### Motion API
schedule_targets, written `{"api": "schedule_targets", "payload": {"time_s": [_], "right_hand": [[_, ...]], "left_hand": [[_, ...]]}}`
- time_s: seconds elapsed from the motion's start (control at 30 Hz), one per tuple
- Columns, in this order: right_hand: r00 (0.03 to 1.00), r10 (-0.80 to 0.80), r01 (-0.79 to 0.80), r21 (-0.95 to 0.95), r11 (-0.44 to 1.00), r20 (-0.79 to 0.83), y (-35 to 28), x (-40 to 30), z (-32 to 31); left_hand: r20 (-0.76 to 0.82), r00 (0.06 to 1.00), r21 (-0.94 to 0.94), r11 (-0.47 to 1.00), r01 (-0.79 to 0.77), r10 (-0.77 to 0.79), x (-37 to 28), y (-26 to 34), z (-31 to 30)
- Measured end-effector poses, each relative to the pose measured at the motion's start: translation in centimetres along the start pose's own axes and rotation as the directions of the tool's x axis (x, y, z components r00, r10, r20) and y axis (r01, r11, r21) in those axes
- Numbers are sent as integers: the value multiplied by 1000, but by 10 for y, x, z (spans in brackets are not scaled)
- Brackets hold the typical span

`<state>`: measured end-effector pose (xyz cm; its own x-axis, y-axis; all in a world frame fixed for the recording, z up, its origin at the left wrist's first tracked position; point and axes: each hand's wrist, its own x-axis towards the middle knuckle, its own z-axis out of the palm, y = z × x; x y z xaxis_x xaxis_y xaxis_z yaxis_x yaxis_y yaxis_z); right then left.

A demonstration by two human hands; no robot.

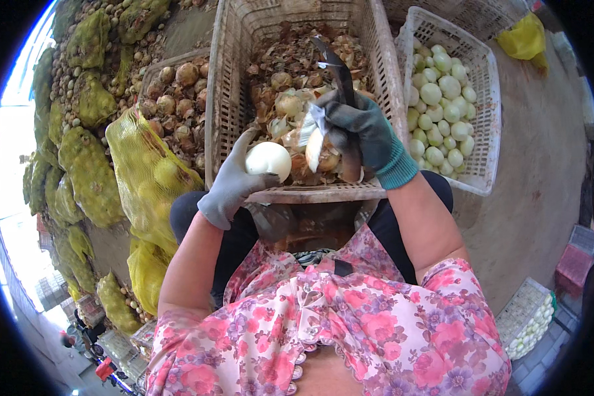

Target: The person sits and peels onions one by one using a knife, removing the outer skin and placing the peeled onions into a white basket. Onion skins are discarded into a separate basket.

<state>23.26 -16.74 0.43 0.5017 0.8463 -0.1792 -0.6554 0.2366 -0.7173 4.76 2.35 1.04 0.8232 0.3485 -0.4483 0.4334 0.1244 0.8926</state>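
A peeled white onion (269, 161) rests in my left hand (233, 179), which wears a grey glove and curls round its left side. My right hand (359, 129), in a grey and teal glove, is closed round the dark curved handle (340, 67) of a tool, apparently a knife. Pale, papery onion skin (309, 129) is by its fingers; the tool's blade cannot be made out clearly. Both hands are over the near end of a plastic crate (395, 94). Inside it are loose brown skins (297, 49) and unpeeled onions (288, 104).
At the right, a white crate (492, 123) holds many peeled onions (449, 87). Brown onions (185, 75) fill another crate at the left. A yellow mesh sack (146, 163) leans near my left knee. More sacks (86, 173) lie beyond it, and a stacked crate (519, 307) stands lower right.
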Motion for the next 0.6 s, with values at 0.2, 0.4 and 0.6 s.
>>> {"api": "schedule_targets", "payload": {"time_s": [0.2, 0.4, 0.6], "right_hand": [[985, -112, -85, -928, 363, -134, 57, 32, -33], [929, -369, 249, -756, 605, 11, 75, 8, -21], [943, 199, -264, -239, 934, -266, 52, 33, -37]], "left_hand": [[47, 996, -273, 960, -57, 72, 10, 38, 37], [124, 982, 128, 979, -160, 145, 40, 98, 140], [137, 921, 295, 872, -390, 366, 35, 100, 123]]}}
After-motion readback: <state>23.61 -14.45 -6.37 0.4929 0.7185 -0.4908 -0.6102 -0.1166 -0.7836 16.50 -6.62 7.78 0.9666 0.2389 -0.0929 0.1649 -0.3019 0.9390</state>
